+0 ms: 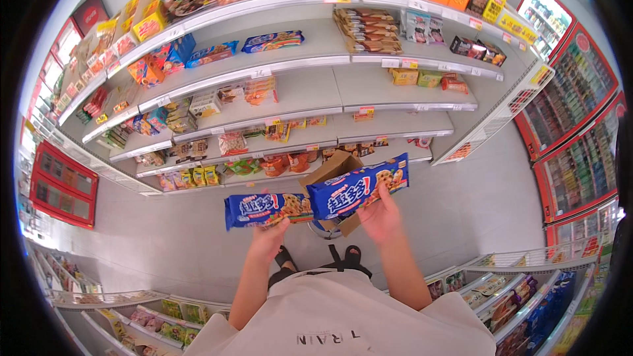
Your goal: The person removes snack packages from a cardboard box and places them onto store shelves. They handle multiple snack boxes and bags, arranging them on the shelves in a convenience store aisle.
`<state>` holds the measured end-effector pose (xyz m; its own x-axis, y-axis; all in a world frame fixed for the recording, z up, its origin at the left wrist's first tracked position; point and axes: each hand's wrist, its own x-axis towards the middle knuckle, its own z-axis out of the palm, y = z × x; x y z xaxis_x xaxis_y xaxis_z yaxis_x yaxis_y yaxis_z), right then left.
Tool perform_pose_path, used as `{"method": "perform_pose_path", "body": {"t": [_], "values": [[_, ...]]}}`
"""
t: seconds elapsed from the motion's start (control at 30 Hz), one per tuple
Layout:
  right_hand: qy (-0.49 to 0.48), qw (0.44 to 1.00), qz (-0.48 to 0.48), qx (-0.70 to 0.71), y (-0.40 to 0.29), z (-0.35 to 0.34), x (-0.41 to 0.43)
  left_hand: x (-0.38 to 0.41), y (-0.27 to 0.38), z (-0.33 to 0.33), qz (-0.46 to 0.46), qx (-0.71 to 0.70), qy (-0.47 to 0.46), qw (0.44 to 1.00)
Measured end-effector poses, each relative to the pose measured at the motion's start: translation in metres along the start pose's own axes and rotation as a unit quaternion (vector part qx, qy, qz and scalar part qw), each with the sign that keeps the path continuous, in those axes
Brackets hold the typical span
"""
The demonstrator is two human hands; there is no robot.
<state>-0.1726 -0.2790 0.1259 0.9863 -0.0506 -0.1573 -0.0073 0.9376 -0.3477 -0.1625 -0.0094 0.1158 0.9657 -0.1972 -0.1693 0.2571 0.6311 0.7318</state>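
Note:
My left hand [271,240] grips the lower edge of a blue cookie packet [257,209], held face up. In my right hand [382,217] is a larger-looking blue cookie packet [341,198], tilted up to the right, its left end overlapping the first one. Behind and below both packets, an open cardboard box [329,170] shows its flaps; its inside is mostly hidden. On an upper shelf of the rack in front, a similar blue packet [273,41] lies flat beside a lighter blue one [212,54].
A long white shelf rack [301,66] with snacks curves across the front. Red-framed drink coolers [568,109] stand at the right, a red cabinet [64,184] at the left. More stocked shelves [509,301] are behind me on both sides. A round stool-like rim [324,231] shows under the box.

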Motion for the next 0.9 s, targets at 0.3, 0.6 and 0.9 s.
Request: {"method": "perform_pose_path", "body": {"t": [0.3,0.6,0.9], "values": [[0.032,0.995,0.064,-0.066,0.153,0.057,-0.003,0.0,0.078,-0.141,0.023,-0.037,0.056,0.997],[-0.012,0.969,0.199,-0.148,0.241,0.091,0.002,0.016,0.121,-0.199,0.103,-0.007,0.127,0.986],[0.041,0.958,0.249,-0.134,0.248,0.113,0.086,0.064,0.148,-0.148,0.008,0.17,0.044,0.985]]}}
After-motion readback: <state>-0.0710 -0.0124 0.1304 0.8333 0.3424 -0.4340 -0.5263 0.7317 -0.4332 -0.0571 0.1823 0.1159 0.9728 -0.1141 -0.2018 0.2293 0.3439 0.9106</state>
